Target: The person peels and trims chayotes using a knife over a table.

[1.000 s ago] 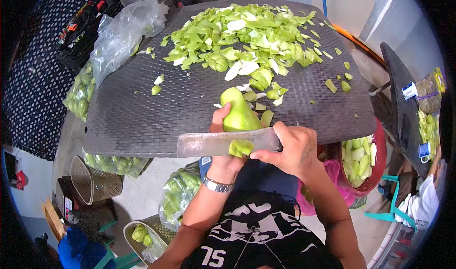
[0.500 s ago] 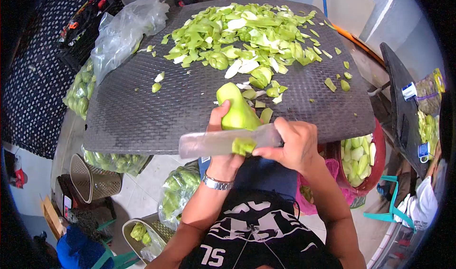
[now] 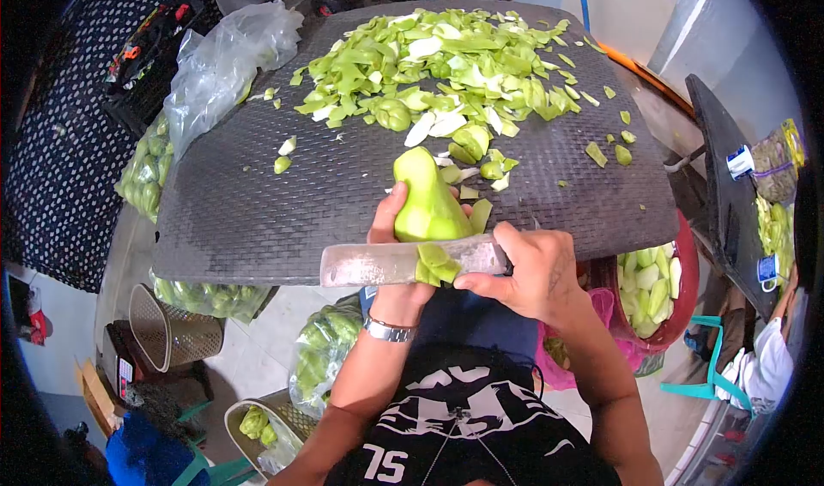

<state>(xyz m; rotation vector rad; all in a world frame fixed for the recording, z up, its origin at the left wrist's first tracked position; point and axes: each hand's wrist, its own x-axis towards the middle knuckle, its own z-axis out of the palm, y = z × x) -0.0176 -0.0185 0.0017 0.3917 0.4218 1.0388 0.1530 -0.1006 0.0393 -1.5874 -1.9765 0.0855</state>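
Spread over the far half of a dark woven desk [image 3: 257, 203]: a wide heap of green and white peelings [image 3: 429, 57], with loose scraps [image 3: 596, 154] out toward the right side. Seen at the desk's far left edge: a crumpled clear bag [image 3: 232, 57]. Noted below the desk's near right corner: a red tub [image 3: 687, 271] with pale green pieces [image 3: 645, 289] inside.

Located over the desk's near edge, at about its middle: one pale green squash [image 3: 425, 203], tilted, narrower end pointing away across the desk. Cannot tell whether touching the desk. Gripped in the left hand [image 3: 408, 294], with the thumb along the left side and the other fingers mostly hidden. Clenched in the right hand [image 3: 541, 263]: the handle of a broad knife [image 3: 360, 265], with the blade crosswise in front of the squash's near end. Lying on the blade: a cut green bit [image 3: 438, 265].

Handling, judged by eye: probably firm and stiff, moderately heavy, unlikely to crush under a tight grip. Looks smooth and shiny, so likely slippery. Could twist loose if pinched only at the narrow end. Best cradled around the thick part, thumb kept clear of the blade.
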